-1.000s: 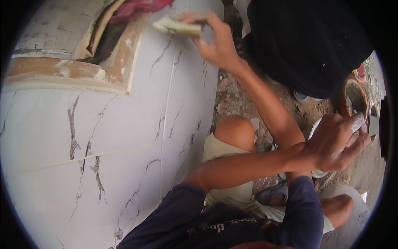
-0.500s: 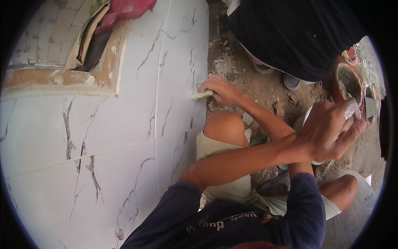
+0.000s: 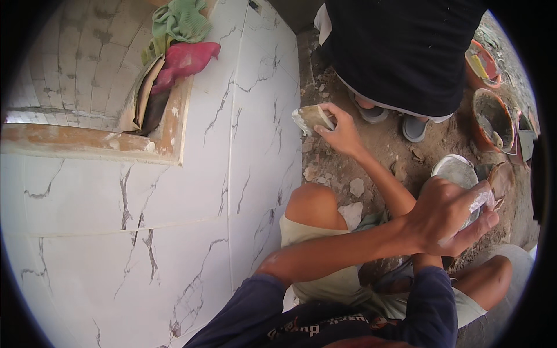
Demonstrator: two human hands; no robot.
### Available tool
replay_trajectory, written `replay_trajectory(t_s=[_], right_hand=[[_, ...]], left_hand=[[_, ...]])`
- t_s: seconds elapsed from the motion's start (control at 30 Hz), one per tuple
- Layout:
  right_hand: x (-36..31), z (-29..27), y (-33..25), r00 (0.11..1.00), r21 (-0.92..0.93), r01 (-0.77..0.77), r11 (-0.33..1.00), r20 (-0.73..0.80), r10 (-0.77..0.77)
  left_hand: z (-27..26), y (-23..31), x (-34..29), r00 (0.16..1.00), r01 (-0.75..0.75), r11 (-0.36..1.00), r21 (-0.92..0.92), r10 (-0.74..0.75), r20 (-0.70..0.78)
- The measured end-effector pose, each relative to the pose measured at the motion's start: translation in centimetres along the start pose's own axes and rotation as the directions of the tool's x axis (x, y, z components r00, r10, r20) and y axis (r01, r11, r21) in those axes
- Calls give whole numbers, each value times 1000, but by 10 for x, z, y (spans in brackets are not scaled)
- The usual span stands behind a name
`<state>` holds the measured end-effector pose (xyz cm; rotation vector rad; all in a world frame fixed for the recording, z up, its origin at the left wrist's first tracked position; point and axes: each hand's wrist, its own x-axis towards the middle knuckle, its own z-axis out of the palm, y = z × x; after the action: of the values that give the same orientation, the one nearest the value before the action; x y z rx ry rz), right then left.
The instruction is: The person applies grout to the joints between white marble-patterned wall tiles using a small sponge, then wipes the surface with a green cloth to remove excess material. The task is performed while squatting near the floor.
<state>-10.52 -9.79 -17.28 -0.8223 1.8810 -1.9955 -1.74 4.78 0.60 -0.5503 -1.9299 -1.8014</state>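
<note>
My forearms cross, the left over the right. My right hand (image 3: 343,132) grips a small flat beige pad (image 3: 314,119) with white paste along its far edge; whether it is a sponge or a scraper I cannot tell. The pad is held just beside the edge of the white, grey-veined tiled surface (image 3: 185,203). On the right, my left hand (image 3: 444,216), its index finger smeared white, hovers over a round white-rimmed container (image 3: 457,168) of grey material. Its thumb and index finger stand apart with nothing visible between them; the other fingers are partly hidden.
A person in black clothing (image 3: 400,52) and grey sandals stands close ahead. Orange buckets (image 3: 492,123) stand at the right, one with a tool in it. Rubble (image 3: 357,187) lies on the dirt floor. Green and pink cloths (image 3: 184,65) hang at a wooden frame (image 3: 81,137).
My right hand has lifted the pad off the tiles and turned it, moving up and right. My left hand has come down and slightly left. The view has shifted a little.
</note>
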Motion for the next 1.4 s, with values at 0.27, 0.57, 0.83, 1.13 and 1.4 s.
replay_trajectory(t_s=[0.27,0.57,0.83,1.13,1.4], right_hand=[[5,-34,-15,995,429,-102,898,55,86],[-2,-44,-27,978,486,-194,852,168,127],[-32,-170,-128,663,-547,-24,837,617,423],[-99,-294,-146,384,-996,84,37,66,921],[-179,-342,14,533,-928,-35,370,296,793]], left_hand=[[10,-6,4,999,-29,999,21,29,-14],[23,5,-6,993,-114,991,74,111,32],[40,45,-49,947,-242,966,86,217,237],[39,51,-81,856,-283,957,69,220,469],[39,55,-84,863,-322,940,114,241,444]])
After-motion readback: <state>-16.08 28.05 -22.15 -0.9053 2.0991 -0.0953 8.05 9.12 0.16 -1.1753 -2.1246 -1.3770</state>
